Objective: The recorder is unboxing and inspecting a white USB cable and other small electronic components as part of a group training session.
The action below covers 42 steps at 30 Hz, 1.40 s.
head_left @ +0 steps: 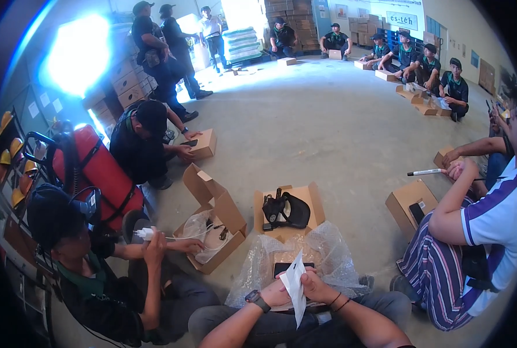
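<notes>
My left hand, with a watch on its wrist, grips a flat white paper-like packet from the left. My right hand pinches the same packet from the right, thumb on top. Just beyond them a black flat device, partly hidden by the packet, lies on crumpled bubble wrap over my lap. Past the wrap, an open cardboard box holds a black cap with an attached black device.
A co-worker at left holds a white plug beside an open carton. Another person sits close at right by a box. Others sit around the floor with boxes; a red cylinder pack stands at left.
</notes>
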Each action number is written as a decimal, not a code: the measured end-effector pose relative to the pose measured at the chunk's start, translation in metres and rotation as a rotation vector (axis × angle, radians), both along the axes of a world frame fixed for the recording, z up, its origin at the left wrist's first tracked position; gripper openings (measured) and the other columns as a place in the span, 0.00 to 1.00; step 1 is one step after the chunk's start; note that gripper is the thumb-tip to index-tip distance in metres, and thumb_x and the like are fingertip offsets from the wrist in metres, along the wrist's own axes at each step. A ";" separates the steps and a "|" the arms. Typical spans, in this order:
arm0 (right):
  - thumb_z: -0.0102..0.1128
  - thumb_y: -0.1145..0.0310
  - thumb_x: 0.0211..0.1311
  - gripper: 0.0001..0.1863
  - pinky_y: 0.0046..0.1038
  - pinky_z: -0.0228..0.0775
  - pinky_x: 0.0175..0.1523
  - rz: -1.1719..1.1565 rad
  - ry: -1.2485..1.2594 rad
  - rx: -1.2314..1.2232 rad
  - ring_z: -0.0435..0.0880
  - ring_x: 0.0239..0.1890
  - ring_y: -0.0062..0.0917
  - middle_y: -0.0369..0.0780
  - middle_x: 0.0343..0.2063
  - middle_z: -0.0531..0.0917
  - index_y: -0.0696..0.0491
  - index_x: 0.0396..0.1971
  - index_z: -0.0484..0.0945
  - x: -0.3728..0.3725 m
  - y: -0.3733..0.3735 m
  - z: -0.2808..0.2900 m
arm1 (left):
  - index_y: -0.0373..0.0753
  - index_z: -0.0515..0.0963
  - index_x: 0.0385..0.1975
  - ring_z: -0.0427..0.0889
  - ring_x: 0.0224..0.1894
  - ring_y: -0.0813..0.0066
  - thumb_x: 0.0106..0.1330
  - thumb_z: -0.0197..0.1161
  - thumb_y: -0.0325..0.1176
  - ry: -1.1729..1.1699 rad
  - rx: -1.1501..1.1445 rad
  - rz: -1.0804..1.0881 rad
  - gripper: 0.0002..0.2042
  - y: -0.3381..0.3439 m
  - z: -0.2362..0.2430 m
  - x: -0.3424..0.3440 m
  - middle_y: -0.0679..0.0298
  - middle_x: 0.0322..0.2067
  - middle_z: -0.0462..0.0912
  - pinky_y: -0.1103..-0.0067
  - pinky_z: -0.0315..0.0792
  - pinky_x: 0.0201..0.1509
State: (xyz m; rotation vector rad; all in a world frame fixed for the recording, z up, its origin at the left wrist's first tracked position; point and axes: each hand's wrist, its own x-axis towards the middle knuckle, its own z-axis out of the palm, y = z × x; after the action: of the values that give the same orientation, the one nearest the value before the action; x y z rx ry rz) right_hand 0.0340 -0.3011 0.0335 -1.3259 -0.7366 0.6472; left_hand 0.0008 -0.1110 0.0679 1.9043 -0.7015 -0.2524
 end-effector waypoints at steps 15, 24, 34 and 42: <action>0.32 0.29 0.78 0.46 0.30 0.70 0.61 0.025 0.019 -0.026 0.81 0.49 0.26 0.41 0.44 0.85 0.64 0.50 0.78 0.001 0.001 0.007 | 0.38 0.69 0.69 0.72 0.69 0.54 0.66 0.67 0.31 -0.038 0.002 0.010 0.30 0.000 0.007 -0.001 0.53 0.66 0.74 0.66 0.64 0.75; 0.32 0.28 0.77 0.47 0.30 0.69 0.61 0.044 0.019 -0.037 0.80 0.51 0.26 0.42 0.46 0.84 0.64 0.53 0.77 0.001 -0.002 0.012 | 0.38 0.69 0.70 0.72 0.69 0.52 0.66 0.67 0.34 0.001 -0.011 0.014 0.31 -0.001 0.006 -0.001 0.51 0.66 0.73 0.65 0.64 0.75; 0.29 0.19 0.68 0.57 0.22 0.76 0.49 -0.087 -0.075 -0.047 0.86 0.39 0.22 0.40 0.36 0.88 0.62 0.51 0.85 -0.001 0.004 0.021 | 0.37 0.69 0.69 0.73 0.68 0.52 0.66 0.64 0.32 -0.060 0.045 0.041 0.29 -0.003 0.000 0.002 0.51 0.67 0.73 0.65 0.65 0.74; 0.29 0.20 0.69 0.56 0.23 0.77 0.49 -0.033 0.001 -0.040 0.87 0.40 0.23 0.40 0.37 0.88 0.61 0.50 0.85 -0.002 0.004 0.024 | 0.38 0.67 0.71 0.72 0.69 0.52 0.67 0.65 0.33 -0.112 0.068 0.038 0.31 0.000 -0.008 0.001 0.51 0.67 0.72 0.66 0.65 0.74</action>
State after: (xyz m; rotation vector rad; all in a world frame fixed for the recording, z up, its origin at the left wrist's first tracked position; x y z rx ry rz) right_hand 0.0320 -0.2975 0.0572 -1.3713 -0.7024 0.6393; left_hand 0.0018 -0.1109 0.0602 2.0065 -0.7391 -0.1478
